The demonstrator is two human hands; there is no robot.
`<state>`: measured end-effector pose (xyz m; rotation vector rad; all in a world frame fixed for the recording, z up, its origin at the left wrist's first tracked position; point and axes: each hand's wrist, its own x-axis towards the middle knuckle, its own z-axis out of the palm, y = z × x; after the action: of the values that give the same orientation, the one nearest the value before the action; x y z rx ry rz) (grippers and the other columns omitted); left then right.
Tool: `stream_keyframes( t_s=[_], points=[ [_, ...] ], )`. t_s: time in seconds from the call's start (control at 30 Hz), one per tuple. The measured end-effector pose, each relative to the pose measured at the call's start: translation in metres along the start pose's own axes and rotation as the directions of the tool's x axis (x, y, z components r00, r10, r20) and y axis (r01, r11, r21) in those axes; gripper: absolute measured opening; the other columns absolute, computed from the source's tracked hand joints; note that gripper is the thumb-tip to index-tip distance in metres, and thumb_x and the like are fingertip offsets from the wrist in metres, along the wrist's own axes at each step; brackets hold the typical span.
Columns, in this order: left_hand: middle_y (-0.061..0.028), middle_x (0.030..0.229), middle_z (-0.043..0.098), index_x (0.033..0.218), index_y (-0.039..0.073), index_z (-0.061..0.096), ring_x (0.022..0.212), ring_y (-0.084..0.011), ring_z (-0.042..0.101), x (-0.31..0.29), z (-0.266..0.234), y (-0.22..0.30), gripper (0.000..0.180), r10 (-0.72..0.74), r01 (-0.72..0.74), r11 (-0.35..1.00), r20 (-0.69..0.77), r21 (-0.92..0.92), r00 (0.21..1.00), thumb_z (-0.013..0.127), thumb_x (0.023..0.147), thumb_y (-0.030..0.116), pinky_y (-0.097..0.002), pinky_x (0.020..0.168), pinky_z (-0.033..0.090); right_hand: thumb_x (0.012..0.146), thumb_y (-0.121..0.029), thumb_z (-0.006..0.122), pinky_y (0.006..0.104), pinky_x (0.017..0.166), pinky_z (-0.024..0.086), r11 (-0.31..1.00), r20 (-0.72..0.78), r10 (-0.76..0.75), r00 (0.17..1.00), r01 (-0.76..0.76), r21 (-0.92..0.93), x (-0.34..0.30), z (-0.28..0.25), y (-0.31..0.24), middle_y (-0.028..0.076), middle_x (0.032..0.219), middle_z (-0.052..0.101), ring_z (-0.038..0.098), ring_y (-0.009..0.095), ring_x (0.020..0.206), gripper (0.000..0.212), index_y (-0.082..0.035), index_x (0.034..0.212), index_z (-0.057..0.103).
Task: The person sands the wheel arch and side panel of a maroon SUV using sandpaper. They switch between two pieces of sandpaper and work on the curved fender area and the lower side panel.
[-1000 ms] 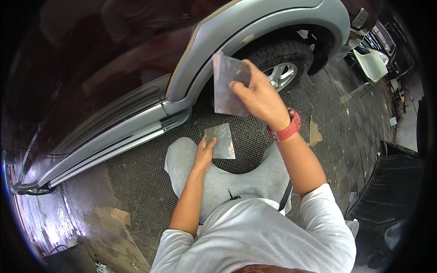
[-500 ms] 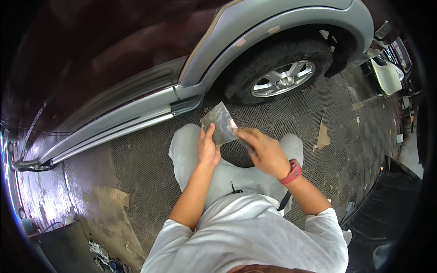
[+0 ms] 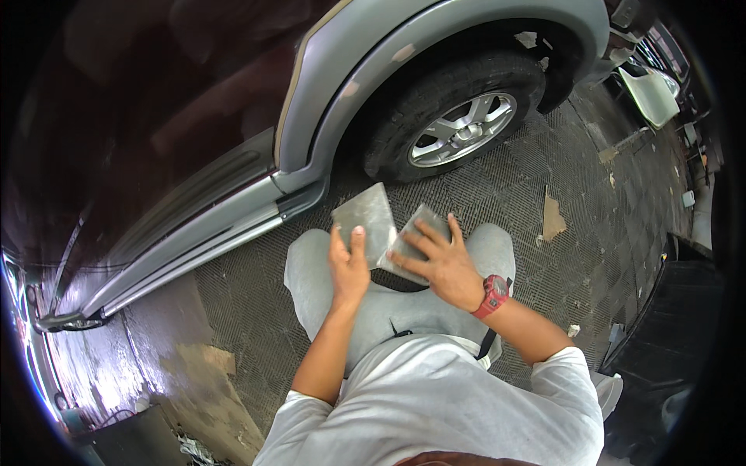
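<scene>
My left hand (image 3: 349, 266) holds a flat grey rectangular plate (image 3: 368, 220) from below, with the thumb on its smudged face. Close to its right edge, my right hand (image 3: 446, 268) grips a second thin grey plate (image 3: 425, 219), a flat spreader by its look, with fingers splayed across the top. The near edges of the two plates meet or almost meet. A small pale smear shows there, too little to name. Beyond my hands is a vehicle's silver wheel-arch trim (image 3: 311, 101), with pale patches (image 3: 350, 89) on it.
The tyre (image 3: 381, 151) and silver-railed side step (image 3: 186, 252) are just ahead. Patterned matting (image 3: 256, 311) covers the floor, with a torn brown scrap (image 3: 553, 217) on the right. A dark panel (image 3: 660, 326) lies at right; a pale curved part (image 3: 651, 97) sits farther off.
The right hand has turned and opened out over its plate, which now shows plainly beside the left one. The left plate has tilted and come slightly left. My view has shifted a little.
</scene>
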<state>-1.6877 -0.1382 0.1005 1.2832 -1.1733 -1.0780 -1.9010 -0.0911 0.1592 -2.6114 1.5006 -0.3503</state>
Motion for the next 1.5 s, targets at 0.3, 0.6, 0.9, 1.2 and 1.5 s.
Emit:
stream_keyframes(
  t_s=[0.3,0.6,0.9,1.2,1.5],
  points=[
    [-0.0114,0.136,0.063,0.146,-0.001,0.051,0.123,-0.0194,0.061,0.016,0.008,0.028,0.042,-0.267,0.254,0.799,0.056,-0.545,0.962,0.061,0.110,0.020,-0.0367,0.107,0.049,0.086,0.003,0.071,0.0527,0.115,0.051,0.918,-0.143,-0.048,0.989,0.100,0.384,0.012,-0.029,-0.011,0.015,0.156,0.051,0.053,0.041,0.144,0.069,-0.027,0.148,0.062],
    [-0.0122,0.127,0.067,0.139,-0.003,0.056,0.115,-0.0178,0.062,0.043,0.011,0.084,0.038,0.196,-0.223,0.937,-0.123,-0.267,0.973,0.058,0.112,0.024,-0.0338,0.104,0.048,0.092,-0.008,0.068,0.0649,0.116,0.043,0.997,-0.299,0.043,0.953,-0.059,-0.042,0.016,-0.067,0.037,0.013,0.150,0.057,0.050,0.044,0.145,0.057,-0.031,0.145,0.064],
    [-0.0138,0.122,0.068,0.131,-0.005,0.060,0.113,-0.0200,0.062,0.035,0.020,0.111,0.036,0.388,-0.386,0.921,-0.155,0.047,0.908,0.057,0.112,0.026,-0.0349,0.101,0.048,0.081,0.000,0.075,0.0681,0.127,0.023,1.000,-0.396,-0.007,0.918,0.018,0.024,0.026,-0.063,0.023,-0.001,0.147,0.062,0.047,0.031,0.150,0.065,-0.037,0.135,0.072],
    [-0.0121,0.141,0.064,0.151,0.001,0.052,0.128,-0.0259,0.064,0.018,-0.074,0.021,0.050,-0.271,0.207,0.859,-0.072,-0.468,0.960,0.063,0.107,0.022,-0.0404,0.111,0.052,0.109,-0.056,0.054,0.0529,0.101,0.056,-0.338,0.018,0.545,0.839,0.200,0.920,0.028,-0.058,0.107,0.010,0.154,0.052,0.053,0.028,0.141,0.067,-0.022,0.164,0.038],
    [-0.0104,0.129,0.069,0.140,0.000,0.059,0.115,-0.0233,0.070,-0.020,-0.093,-0.024,0.038,-0.422,0.365,0.805,-0.018,-0.468,0.906,0.066,0.106,0.018,-0.0389,0.101,0.058,0.085,-0.028,0.073,0.0583,0.124,0.023,0.995,-0.882,0.049,0.468,0.057,0.085,0.099,-0.135,0.133,0.003,0.149,0.060,0.042,0.029,0.150,0.048,-0.027,0.132,0.075]
  ],
)
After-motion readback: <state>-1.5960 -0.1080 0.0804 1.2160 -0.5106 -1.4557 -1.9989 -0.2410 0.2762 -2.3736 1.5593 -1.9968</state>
